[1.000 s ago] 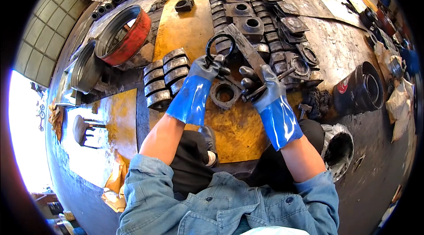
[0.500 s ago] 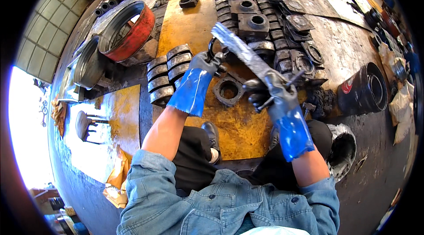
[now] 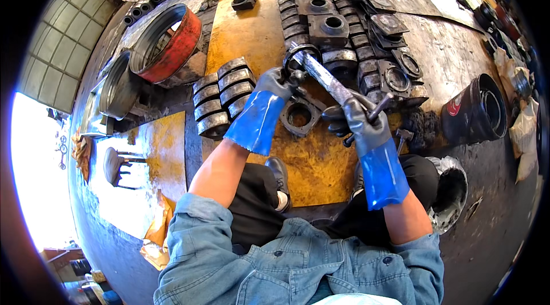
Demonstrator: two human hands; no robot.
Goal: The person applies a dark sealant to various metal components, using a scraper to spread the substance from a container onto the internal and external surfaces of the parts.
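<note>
My left hand (image 3: pixel 274 83), gloved, is closed around a black ring (image 3: pixel 287 61), held up over the floor. My right hand (image 3: pixel 366 120), likewise gloved, grips a flat metal bar (image 3: pixel 324 76) and a dark rod (image 3: pixel 380 108); the bar's far end overlaps the ring's opening, contact being unclear. Below lies a square plate (image 3: pixel 301 131) with a round hole. Farther out: curved blocks (image 3: pixel 235 86) at left, a hammer (image 3: pixel 404 134) and black bucket (image 3: pixel 467 113) at right, a large red hoop (image 3: pixel 179 47) beyond.
</note>
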